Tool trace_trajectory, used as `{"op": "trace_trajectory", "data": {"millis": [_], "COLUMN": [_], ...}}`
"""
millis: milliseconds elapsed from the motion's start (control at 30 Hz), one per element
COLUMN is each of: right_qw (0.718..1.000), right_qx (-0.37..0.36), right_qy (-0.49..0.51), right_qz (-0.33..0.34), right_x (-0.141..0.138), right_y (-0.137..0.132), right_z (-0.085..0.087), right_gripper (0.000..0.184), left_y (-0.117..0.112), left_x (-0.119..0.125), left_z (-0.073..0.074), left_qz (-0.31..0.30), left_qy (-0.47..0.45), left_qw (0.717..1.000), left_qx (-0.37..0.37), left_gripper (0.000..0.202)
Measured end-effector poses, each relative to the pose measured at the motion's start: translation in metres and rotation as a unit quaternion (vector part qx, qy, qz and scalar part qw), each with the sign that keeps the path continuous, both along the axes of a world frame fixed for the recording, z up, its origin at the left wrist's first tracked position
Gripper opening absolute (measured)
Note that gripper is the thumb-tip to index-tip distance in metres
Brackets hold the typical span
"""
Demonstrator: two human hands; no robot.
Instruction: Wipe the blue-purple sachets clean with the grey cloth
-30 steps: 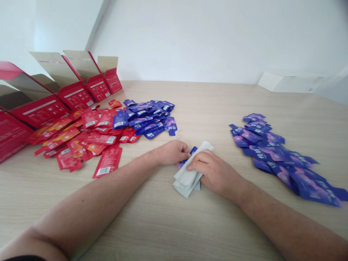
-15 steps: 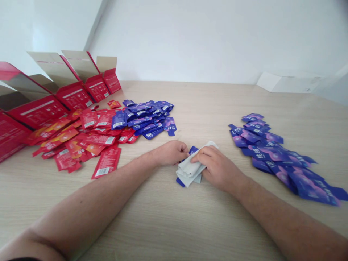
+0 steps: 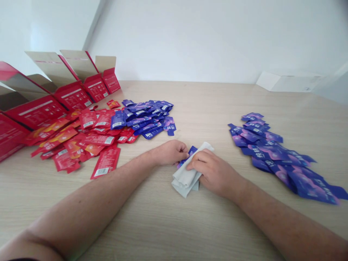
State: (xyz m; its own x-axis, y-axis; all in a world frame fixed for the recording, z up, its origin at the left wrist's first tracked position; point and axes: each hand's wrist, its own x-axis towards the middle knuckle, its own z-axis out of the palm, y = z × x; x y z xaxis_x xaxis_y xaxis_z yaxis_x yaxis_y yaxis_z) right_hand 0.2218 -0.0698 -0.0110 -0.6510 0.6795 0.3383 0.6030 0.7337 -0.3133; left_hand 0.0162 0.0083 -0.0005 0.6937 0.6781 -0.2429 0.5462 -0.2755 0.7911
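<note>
Bare forearms [image 3: 103,197], dark sleeve edge [image 3: 23,259]

I'm in a plain indoor workspace, an office or a workroom, I can't tell which: a pale wood-grain table [image 3: 152,221] before a white wall [image 3: 203,40], open red boxes [image 3: 73,96] in a row on my left, red sachets [image 3: 91,140] and blue sachets [image 3: 145,119] in loose piles.

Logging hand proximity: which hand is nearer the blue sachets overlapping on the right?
Right. The right hand, holding a folded cloth, is left of those blue sachets; the left hand is farther left, beyond the cloth.
</note>
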Motion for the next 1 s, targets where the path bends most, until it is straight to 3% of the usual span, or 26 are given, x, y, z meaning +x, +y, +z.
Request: {"op": "trace_trajectory", "data": {"millis": [133, 300, 467, 633, 767, 900, 1000], "right_qw": [0.998, 1.000, 0.997, 0.999, 0.997, 0.999, 0.998], "right_qx": [0.015, 0.008, 0.016, 0.009, 0.012, 0.003, 0.004], "right_qy": [0.028, 0.019, 0.043, 0.042, 0.052, 0.035, 0.036], "right_qz": [-0.056, -0.008, -0.061, -0.022, -0.054, -0.033, -0.053], "right_x": [0.0027, 0.0037, 0.0083, 0.0102, 0.0101, 0.0097, 0.0101], "right_y": [0.0029, 0.0042, 0.0089, 0.0100, 0.0102, 0.0097, 0.0095], "right_z": [0.0005, 0.0016, -0.0009, -0.0034, -0.0037, -0.0025, -0.0018], "right_gripper": [0.036, 0.037, 0.037, 0.035, 0.034, 0.035, 0.036], "left_y": [0.0001, 0.0014, 0.0021, 0.0025, 0.0026, 0.0025, 0.0021], "left_x": [-0.0005, -0.0007, -0.0003, -0.0003, 0.0000, 0.0004, 0.0007], "left_z": [0.0004, 0.0005, 0.0018, 0.0018, 0.0019, 0.0017, 0.0013], "left_qz": [0.002, -0.023, -0.032, -0.044, -0.043, -0.039, -0.029], "left_qy": [0.010, 0.009, 0.025, 0.039, 0.040, 0.031, 0.031], "left_qw": [1.000, 1.000, 0.999, 0.997, 0.998, 0.998, 0.999], "left_qx": [0.017, 0.012, 0.009, 0.046, 0.038, 0.034, 0.019], "left_gripper": [0.020, 0.017, 0.019, 0.016, 0.017, 0.014, 0.014]}}
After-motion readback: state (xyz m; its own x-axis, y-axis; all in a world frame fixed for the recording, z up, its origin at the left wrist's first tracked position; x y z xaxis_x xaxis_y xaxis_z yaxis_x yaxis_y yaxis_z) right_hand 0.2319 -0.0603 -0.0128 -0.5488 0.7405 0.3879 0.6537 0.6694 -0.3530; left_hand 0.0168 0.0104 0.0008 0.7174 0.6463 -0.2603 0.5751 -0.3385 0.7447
